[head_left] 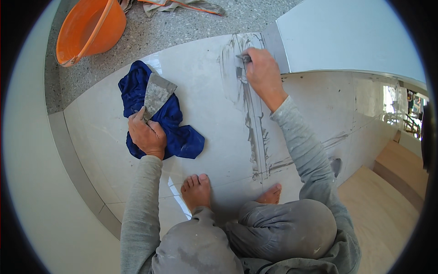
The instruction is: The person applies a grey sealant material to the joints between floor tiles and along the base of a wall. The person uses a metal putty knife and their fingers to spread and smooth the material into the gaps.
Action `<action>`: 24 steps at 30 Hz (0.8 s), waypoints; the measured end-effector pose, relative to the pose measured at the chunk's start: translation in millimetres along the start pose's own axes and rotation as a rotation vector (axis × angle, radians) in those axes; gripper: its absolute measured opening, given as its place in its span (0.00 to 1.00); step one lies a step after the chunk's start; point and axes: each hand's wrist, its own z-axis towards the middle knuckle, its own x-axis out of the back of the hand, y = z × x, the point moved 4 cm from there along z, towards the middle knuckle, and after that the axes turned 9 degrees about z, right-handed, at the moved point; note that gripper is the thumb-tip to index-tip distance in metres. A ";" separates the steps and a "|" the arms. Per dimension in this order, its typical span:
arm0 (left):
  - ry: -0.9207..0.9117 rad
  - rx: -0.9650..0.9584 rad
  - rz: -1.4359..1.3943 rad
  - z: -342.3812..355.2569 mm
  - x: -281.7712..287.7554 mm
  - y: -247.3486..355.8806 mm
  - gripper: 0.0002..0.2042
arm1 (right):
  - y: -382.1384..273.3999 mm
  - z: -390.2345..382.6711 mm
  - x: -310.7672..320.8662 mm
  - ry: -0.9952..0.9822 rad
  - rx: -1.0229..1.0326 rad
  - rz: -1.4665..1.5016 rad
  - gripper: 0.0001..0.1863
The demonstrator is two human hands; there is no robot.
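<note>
My left hand (148,134) is closed on the handle of a putty knife (159,95). The wide blade, smeared with grey, points away from me over a crumpled dark blue cloth (189,141) on the tiles. Farther off, my right hand (264,77) grips a small tool whose dark end (245,58) pokes out at the left of the fingers; its kind is hidden. That hand is over the far end of a tile joint (255,132). Dark grey, ragged paste lies along both sides of the joint, with thin smears near its far end.
Beyond the curved tile edge, an orange bucket (112,34) stands on speckled flooring near a crumpled grey cloth (182,5). A white block-like surface (351,36) borders my right hand. More paste (335,140) streaks the tiles at right, near wooden steps (378,201). My bare feet (196,191) are close by.
</note>
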 end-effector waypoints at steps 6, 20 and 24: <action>0.040 -0.031 -0.004 -4.7 -7.8 -2.5 0.21 | 29.8 61.2 -4.5 0.177 0.104 -0.334 0.05; 0.000 -0.006 0.003 -3.7 -4.3 -8.0 0.21 | 11.8 -144.0 36.0 -0.323 -0.002 0.028 0.17; 0.004 -0.027 -0.004 -10.7 -13.5 -2.9 0.21 | -0.8 -248.2 55.0 -0.483 -0.139 0.024 0.18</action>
